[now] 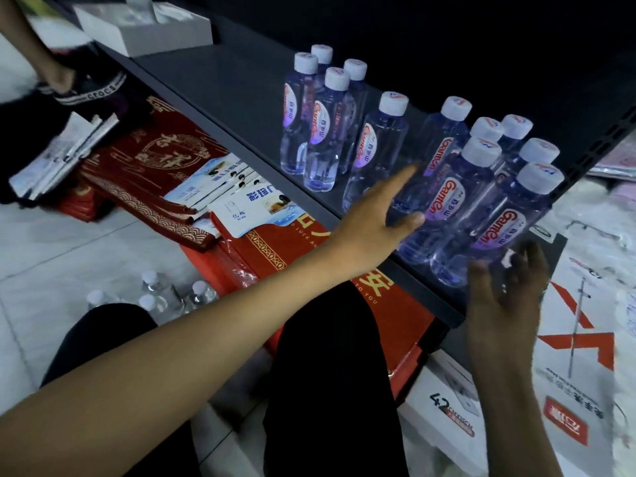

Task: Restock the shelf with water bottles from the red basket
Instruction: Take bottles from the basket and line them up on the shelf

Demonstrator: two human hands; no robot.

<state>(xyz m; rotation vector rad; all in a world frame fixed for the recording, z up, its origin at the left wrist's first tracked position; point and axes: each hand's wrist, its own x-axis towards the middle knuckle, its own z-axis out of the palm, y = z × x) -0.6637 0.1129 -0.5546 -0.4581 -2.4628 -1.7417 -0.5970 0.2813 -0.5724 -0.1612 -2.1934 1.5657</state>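
Clear water bottles with white caps stand on a dark grey shelf [220, 84]. One cluster [323, 118] sits further in, a single bottle [375, 149] stands in the middle, and a larger group [481, 201] is near the shelf's front edge. My left hand [375, 215] reaches in with fingers spread, just left of the near group, holding nothing. My right hand [506, 290] hovers open at the shelf edge, right by the nearest bottle [499, 232]. Several more bottles [165, 294] lie low at the left near my knee; the red basket itself is hidden.
A white box [144, 25] sits on the shelf's far end. Below the shelf lie red gift boxes [161, 156], white packets [234, 197] and white cartons [447, 404]. Another person's foot in a dark sandal [86, 87] stands at the upper left.
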